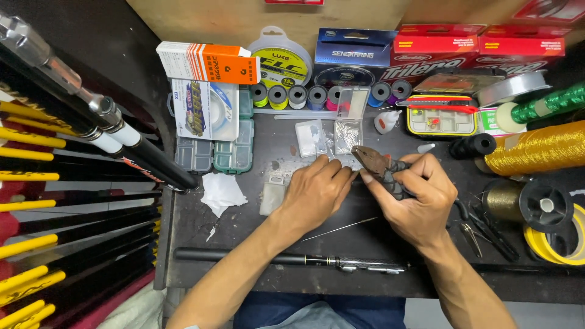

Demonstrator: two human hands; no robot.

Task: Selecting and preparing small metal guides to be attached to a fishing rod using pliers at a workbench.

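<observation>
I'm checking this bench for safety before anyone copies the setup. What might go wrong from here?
The pliers in the right hand close right beside the left hand's fingertips, so a pinch seems possible. A thin bare wire lies loose between the forearms and might prick a wrist or get swept off. The rod lies along the table's front edge, where an elbow might knock it off.

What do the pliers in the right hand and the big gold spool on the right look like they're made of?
Pliers: jaws look like dull brownish metal, possibly rusted; the dark handles in the right hand look rubber or plastic coated, hard to confirm. Gold spool: tightly wound metallic-looking thread, judging by its fine ridges and glittery sheen.
</observation>
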